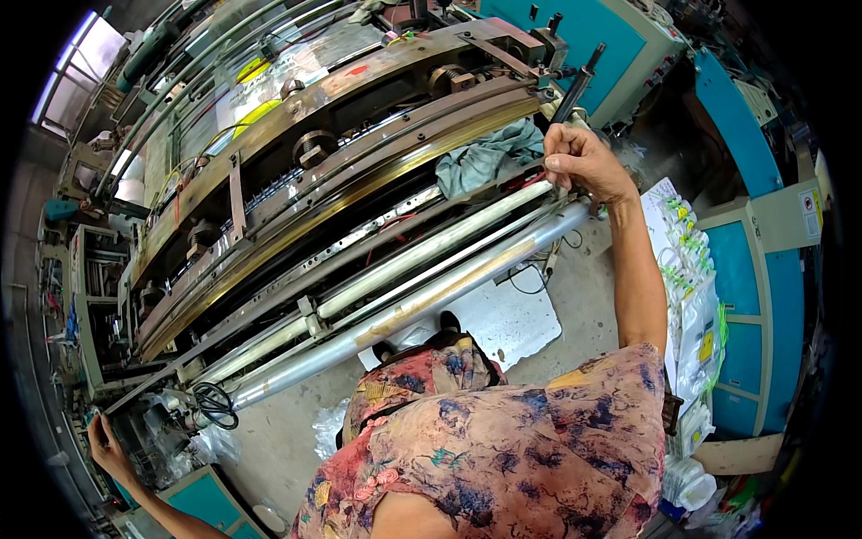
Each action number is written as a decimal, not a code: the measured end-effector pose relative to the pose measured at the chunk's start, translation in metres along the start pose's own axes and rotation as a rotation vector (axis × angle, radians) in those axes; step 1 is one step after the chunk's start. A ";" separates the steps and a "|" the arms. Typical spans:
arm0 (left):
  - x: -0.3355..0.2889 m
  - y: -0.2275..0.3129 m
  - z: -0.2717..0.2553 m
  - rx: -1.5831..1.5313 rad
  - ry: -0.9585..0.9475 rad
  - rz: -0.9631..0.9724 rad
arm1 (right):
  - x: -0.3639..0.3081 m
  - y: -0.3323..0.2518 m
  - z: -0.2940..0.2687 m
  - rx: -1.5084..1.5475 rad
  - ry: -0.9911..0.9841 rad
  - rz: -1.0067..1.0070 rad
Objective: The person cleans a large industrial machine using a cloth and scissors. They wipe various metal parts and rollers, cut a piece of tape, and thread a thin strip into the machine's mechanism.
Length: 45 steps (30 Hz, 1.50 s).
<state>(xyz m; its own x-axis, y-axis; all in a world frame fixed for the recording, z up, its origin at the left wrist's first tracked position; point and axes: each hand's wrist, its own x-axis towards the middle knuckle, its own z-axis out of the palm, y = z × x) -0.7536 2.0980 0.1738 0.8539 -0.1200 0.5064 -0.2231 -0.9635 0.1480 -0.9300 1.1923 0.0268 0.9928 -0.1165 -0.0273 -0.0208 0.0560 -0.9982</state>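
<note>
A long, thin dark strip (162, 375) stretches along the front of a large machine, between my two hands. At the far left, my left hand (109, 449) has its fingers closed at the strip's lower end. My right hand (588, 164) is up at the other end, thumb and forefinger pinched together at the strip. A crumpled grey-green cloth (492, 158) lies on the machine just left of my right hand. Below the strip run a pale roller (431, 248) and a thicker silvery roller (431, 298), nearest to my body.
The machine's heavy metal beam (382, 94) with big bolts and springs lies beyond the strip. Teal cabinets (732, 332) stand at the right, beside a stack of clear plastic packages (691, 305). A coiled black cable (215, 405) hangs at the silvery roller's left end. A white board (516, 319) lies on the floor.
</note>
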 end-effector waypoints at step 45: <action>-0.041 0.028 0.065 -0.123 -0.103 -0.086 | 0.003 0.003 0.024 -0.352 0.422 -0.054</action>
<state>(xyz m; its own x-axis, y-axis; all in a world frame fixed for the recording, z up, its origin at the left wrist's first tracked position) -0.7647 2.0602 0.1017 0.9145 -0.0687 0.3986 -0.1979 -0.9355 0.2927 -0.9242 1.2161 0.0246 0.8616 -0.5015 0.0778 -0.0811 -0.2875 -0.9543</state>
